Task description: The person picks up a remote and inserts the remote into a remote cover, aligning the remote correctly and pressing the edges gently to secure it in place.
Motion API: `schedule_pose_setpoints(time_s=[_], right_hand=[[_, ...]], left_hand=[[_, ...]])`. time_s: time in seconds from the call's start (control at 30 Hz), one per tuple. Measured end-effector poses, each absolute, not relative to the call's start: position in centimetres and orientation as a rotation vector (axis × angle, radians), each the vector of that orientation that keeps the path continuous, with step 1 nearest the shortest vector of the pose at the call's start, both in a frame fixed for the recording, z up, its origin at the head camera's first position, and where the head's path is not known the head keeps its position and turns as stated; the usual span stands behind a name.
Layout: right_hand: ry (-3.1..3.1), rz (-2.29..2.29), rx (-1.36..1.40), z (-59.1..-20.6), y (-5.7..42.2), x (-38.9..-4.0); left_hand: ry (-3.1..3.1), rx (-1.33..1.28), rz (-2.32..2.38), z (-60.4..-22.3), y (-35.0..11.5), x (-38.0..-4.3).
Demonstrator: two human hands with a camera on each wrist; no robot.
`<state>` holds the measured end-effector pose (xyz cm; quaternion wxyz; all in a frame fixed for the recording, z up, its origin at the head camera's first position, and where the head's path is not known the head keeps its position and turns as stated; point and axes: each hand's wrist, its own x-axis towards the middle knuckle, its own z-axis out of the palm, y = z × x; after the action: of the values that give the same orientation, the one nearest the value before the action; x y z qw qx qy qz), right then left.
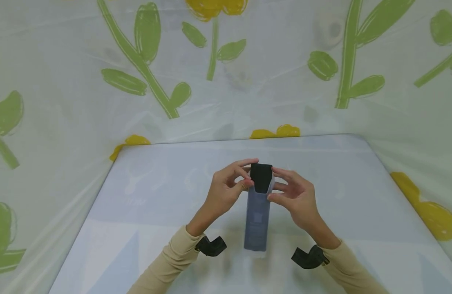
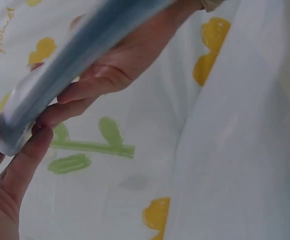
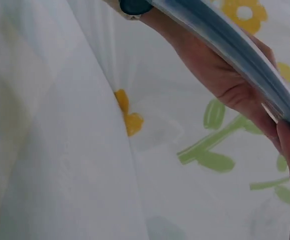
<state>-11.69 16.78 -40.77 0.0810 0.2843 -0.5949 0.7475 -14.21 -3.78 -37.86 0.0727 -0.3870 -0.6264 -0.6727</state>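
A long, narrow blue-grey case with a black panel at its far end is held up above the table. My left hand pinches the far end along its left edge, the thumb beside the black panel. Opposite it, my right hand holds the right edge between thumb and fingers. In the left wrist view the case shows edge-on, slanting between both hands. The right wrist view also has the case tilted, its far end cut off by the frame. Some fingertips are hidden behind it.
Under the hands lies a pale white-and-blue tabletop. A white cloth printed with green stems and yellow flowers surrounds the table's back and sides. Each wrist carries a black camera mount.
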Motion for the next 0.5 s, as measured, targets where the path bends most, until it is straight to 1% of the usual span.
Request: schedule_pose_setpoints(time_s=[0.17, 0.33, 0.43, 0.5], right_hand=[[-1.773, 2.005, 0.902, -40.57, 16.83, -11.67], [-1.966, 1.802, 0.991, -40.4, 17.14, -11.79], [-2.112, 1.56, 1.051, -40.44, 17.28, -11.83], [-2.096, 1.377, 1.103, -40.45, 17.19, -11.93]], left_hand=[[-1.909, -1.125, -2.131, -38.16, -3.65, -14.09], [-1.97, -0.97, -2.19, -38.23, -3.64, -13.82], [-2.006, -0.917, -2.22, -38.33, -3.64, -13.83], [-2.026, -0.908, -2.238, -38.47, -3.61, -13.97]])
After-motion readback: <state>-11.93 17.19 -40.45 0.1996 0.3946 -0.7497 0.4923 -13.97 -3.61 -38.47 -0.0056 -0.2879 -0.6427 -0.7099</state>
